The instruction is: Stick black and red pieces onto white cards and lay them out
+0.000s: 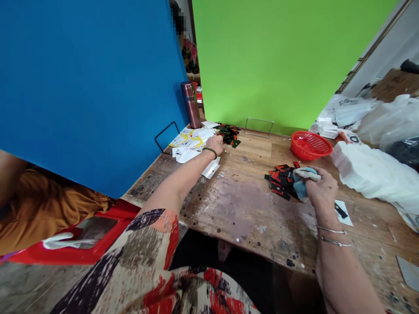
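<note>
My left hand (216,144) reaches far across the wooden table (242,205) to a pile of small dark green and red pieces (228,133); its fingers curl down at the pile's near edge, and what they hold is hidden. White and yellow paper sheets (190,141) lie under and beside that wrist. My right hand (322,187) is closed around a blue and white cloth (303,181), resting against a second pile of black and red pieces (280,179).
A red plastic basket (310,145) stands at the back right. White plastic bags (373,172) cover the right side. A pink metal flask (190,104) stands by the blue panel (88,87). A green panel (281,61) backs the table. Another person in orange (42,205) sits left.
</note>
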`<action>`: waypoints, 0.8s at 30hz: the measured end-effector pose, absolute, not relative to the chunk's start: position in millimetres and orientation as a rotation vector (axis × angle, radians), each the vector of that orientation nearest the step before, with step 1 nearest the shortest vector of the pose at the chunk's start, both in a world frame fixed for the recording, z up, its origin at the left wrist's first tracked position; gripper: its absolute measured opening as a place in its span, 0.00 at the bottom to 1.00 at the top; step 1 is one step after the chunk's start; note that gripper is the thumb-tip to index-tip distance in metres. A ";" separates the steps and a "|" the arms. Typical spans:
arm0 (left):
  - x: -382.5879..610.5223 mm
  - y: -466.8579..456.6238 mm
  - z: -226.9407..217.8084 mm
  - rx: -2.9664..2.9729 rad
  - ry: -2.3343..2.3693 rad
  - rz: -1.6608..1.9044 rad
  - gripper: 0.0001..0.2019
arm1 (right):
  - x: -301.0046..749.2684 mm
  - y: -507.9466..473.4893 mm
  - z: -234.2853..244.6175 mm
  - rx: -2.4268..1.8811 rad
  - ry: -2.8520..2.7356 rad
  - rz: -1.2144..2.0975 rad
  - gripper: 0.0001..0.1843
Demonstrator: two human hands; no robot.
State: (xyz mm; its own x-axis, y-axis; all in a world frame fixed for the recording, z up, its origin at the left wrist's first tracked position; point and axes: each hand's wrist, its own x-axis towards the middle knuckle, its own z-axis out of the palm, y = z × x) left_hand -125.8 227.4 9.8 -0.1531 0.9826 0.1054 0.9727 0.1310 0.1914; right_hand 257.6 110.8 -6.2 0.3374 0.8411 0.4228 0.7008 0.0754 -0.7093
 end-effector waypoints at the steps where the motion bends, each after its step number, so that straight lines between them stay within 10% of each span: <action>1: -125.9 231.5 10.0 2.007 2.317 0.307 0.15 | 256.4 110.4 -6.1 -1.699 -1.411 0.157 0.27; 24: -91.8 249.4 1.1 2.360 2.153 0.416 0.22 | 226.3 102.9 -13.2 -1.573 -1.582 0.252 0.23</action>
State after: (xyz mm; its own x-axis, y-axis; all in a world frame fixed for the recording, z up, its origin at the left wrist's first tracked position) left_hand -91.8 249.4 1.1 0.0745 0.9674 0.2422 0.9880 -0.1046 0.1140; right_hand 226.3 102.9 -13.2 0.1730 0.8896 0.4227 0.7142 0.1822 -0.6759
